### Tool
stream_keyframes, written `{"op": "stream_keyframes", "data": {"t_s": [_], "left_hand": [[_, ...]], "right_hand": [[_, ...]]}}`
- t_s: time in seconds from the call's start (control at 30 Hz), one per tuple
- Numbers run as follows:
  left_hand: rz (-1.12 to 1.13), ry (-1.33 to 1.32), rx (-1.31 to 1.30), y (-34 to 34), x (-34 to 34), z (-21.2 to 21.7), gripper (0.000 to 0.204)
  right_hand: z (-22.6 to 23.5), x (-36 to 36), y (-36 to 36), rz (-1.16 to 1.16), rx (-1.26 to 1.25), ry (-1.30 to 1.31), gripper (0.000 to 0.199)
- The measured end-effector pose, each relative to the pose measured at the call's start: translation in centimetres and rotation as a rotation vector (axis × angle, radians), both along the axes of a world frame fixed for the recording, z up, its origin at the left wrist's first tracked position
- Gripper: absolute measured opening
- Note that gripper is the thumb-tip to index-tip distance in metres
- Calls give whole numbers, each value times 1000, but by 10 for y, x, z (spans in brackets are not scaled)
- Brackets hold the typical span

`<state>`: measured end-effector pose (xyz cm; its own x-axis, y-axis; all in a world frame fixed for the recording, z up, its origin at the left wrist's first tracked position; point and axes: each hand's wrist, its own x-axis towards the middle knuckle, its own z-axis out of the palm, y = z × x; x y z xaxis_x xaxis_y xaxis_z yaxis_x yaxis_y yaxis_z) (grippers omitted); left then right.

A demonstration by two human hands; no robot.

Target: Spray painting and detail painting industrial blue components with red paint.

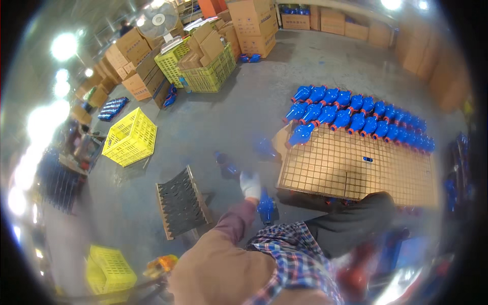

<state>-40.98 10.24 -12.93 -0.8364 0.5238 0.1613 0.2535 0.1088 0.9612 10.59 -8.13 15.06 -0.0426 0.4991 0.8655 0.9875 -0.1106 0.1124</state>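
My left hand (250, 185), in a white glove, reaches down over the grey floor at the middle; blur hides its fingers and anything in them. Just beyond it is a blurred dark blue bulb-shaped piece (226, 165), and another blurred blue piece (266, 148) shows farther right. Close below the glove stands a blue fitting (266, 207) beside my plaid garment. To the right, rows of blue bulb-shaped fittings with orange-red ends (340, 119) lie along the far side of a brown, grid-covered platform (325, 165). My right hand does not show.
A dark slatted rack (180, 201) stands left of my arm. Yellow crates (131, 137) (109, 272) sit farther left. Beyond are green-yellow crates (208, 76) with cardboard, stacked cartons (252, 28) and a fan (158, 20). My bent leg (356, 223) is by the platform's near edge.
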Motion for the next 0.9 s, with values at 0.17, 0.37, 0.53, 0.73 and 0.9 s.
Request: {"op": "stream_keyframes", "data": {"t_s": [0.17, 0.37, 0.53, 0.73, 0.9], "left_hand": [[-601, -179, 513, 24, 109, 183, 23], [-1257, 216, 1474, -34, 193, 349, 28], [-1539, 45, 1710, -43, 229, 379, 28], [-1708, -58, 1717, -53, 252, 371, 31], [-1802, -98, 1684, -60, 259, 368, 34]], "right_hand": [[-38, 10, -15, 60, -37, 522, 29], [-117, 66, -40, -50, 145, 1243, 37], [-143, 72, -79, -77, 38, 1266, 80], [-136, 60, -92, -112, 43, 1257, 82], [-133, 56, -97, -163, 54, 1308, 82]]}}
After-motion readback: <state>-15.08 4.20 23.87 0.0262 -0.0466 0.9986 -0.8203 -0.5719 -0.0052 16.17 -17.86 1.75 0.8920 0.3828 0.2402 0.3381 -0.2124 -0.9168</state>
